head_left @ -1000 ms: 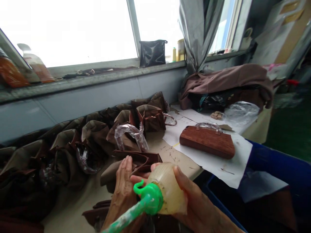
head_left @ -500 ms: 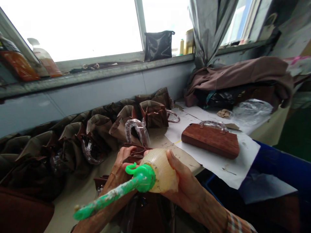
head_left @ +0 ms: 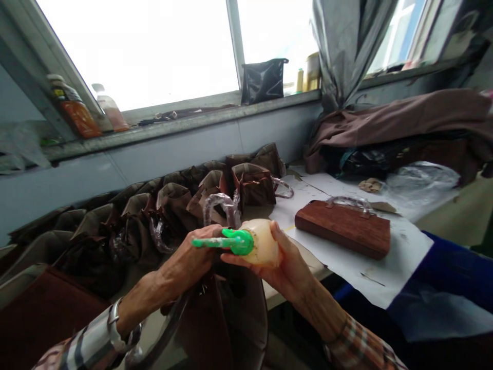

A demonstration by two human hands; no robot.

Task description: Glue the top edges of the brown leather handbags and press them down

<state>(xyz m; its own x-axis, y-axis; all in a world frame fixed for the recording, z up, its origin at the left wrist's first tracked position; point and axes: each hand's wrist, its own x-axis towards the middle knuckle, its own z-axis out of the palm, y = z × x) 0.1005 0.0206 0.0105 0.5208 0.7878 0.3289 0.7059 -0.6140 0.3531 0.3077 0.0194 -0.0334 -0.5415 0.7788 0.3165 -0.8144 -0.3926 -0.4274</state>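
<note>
My right hand (head_left: 287, 267) is wrapped round a cloudy squeeze bottle (head_left: 265, 244) with a green nozzle cap. Its long nozzle (head_left: 215, 242), crusted with whitish residue, points left across my left hand (head_left: 198, 254). That hand is closed at the top of a brown handbag (head_left: 204, 318); its fingertips are partly hidden behind the nozzle and bottle. The bag hangs open below both hands, its lining showing on the right. A plastic-wrapped handle (head_left: 169, 329) curves down at its left side.
Several brown bags (head_left: 134, 226) stand in a row along the wall. On white paper (head_left: 370, 280) at the right lies a closed brown handbag (head_left: 342, 228). Clear plastic (head_left: 423, 180) and brown cloth (head_left: 404, 118) lie behind it. Bottles (head_left: 79, 113) and a black pouch (head_left: 264, 79) stand on the sill.
The bottle has moved up and slightly right, its nozzle now nearly level instead of slanting down toward me. My hands have risen, more of the bag shows beneath them, and the view has shifted left.
</note>
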